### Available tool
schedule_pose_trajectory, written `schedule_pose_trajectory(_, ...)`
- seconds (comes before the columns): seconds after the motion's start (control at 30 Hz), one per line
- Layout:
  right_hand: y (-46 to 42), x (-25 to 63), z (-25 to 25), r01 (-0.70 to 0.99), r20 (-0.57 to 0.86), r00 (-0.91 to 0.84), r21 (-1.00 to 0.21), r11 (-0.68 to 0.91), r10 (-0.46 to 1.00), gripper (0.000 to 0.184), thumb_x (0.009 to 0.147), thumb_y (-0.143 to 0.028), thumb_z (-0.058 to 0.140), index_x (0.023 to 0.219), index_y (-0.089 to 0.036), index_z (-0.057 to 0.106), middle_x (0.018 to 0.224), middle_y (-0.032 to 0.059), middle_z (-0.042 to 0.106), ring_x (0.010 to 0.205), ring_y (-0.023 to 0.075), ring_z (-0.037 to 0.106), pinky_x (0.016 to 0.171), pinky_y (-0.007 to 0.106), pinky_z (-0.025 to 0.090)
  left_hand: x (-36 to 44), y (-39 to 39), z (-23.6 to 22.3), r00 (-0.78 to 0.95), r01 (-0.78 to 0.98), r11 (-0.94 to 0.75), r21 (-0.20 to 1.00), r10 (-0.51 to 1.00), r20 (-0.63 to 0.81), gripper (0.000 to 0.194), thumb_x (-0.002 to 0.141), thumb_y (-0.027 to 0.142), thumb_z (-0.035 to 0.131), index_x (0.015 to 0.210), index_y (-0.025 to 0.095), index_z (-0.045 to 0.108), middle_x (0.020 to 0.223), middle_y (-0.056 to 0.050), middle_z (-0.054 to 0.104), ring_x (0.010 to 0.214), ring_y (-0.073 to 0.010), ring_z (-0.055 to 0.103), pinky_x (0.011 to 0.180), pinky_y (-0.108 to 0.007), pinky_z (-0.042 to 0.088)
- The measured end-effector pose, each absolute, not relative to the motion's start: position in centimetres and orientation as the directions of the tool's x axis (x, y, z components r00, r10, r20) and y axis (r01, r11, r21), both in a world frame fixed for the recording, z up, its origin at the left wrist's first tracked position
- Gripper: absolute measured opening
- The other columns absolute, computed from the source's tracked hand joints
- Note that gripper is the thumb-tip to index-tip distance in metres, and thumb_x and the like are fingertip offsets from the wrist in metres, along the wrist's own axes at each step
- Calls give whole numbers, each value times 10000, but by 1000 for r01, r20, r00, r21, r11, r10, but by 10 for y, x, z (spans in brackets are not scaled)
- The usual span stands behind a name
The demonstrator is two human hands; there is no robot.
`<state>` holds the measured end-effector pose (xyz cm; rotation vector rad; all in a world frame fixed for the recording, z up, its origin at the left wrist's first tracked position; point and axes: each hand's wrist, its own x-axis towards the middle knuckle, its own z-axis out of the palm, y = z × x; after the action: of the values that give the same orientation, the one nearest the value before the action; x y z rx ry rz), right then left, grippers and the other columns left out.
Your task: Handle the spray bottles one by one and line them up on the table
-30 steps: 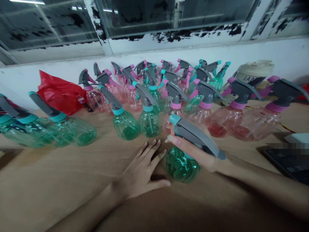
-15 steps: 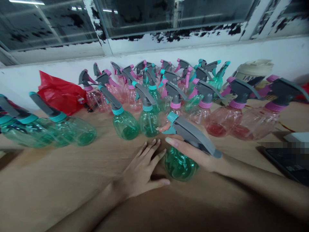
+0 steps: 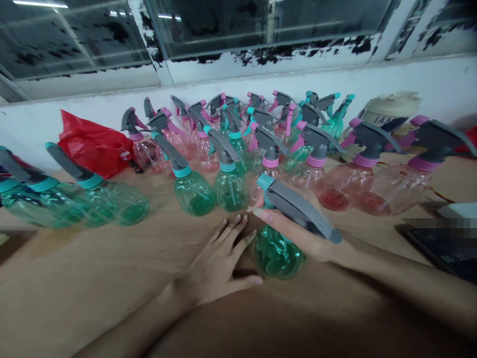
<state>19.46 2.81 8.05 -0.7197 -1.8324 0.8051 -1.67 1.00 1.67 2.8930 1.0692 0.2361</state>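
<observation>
A green spray bottle (image 3: 279, 253) with a grey and teal spray head (image 3: 298, 204) stands upright in front of me. My right hand (image 3: 298, 231) is closed around its neck, just under the spray head, with the thumb along the near side and fingertips at the teal trigger. Most of the trigger and neck are hidden by the fingers. Flat on the table, just left of this bottle, lies my left hand (image 3: 223, 263), fingers spread and holding nothing. Two other green spray bottles, one tilted (image 3: 194, 194) and one upright (image 3: 231, 188), stand beyond it.
Several pink spray bottles (image 3: 345, 186) stand behind and to the right. More green bottles (image 3: 130, 201) are at left. A red plastic bag (image 3: 91, 144) and a pale tub (image 3: 393, 107) sit near the wall. A dark device (image 3: 443, 248) lies at the table's right.
The fingers of my right hand have drawn in around the teal trigger, which is now mostly covered. My left hand and the other bottles have stayed in place.
</observation>
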Motion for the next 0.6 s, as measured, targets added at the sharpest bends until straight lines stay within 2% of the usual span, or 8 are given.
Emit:
schedule_pose_trajectory(0.2,26,194,84,156,537,-367,-769,620,759,137,869,-277,578,748,-219,555,685,-31,547,637,126,553,609,293,444,-17,9,20,752,639,-762,108,648,122,829,856,631,552,1460,127,288,1536,-201,211,1417,-352,148,1126,-535,181)
schedule_pose_trajectory(0.3,25,194,84,94,529,-359,-799,593,769,112,850,-332,620,823,-227,592,743,-26,594,639,122,574,619,287,466,-17,9,20,756,634,-765,112,644,121,849,841,651,555,1458,136,284,1541,-208,186,1418,-357,139,1119,-546,189)
schedule_pose_trajectory(0.43,23,194,82,78,523,-314,-818,570,792,173,809,-362,670,923,-241,623,816,-11,638,649,134,594,627,297,490,-18,9,19,761,618,-776,130,631,151,877,835,651,563,1475,150,232,1544,-203,178,1418,-362,135,1115,-558,189)
schedule_pose_trajectory(0.6,22,193,80,47,504,-314,-838,544,804,194,811,-365,662,959,-241,642,871,2,667,687,144,624,662,302,521,-17,10,15,739,632,-758,165,653,168,945,816,671,568,1494,162,148,1517,-209,249,1397,-375,211,1096,-569,231)
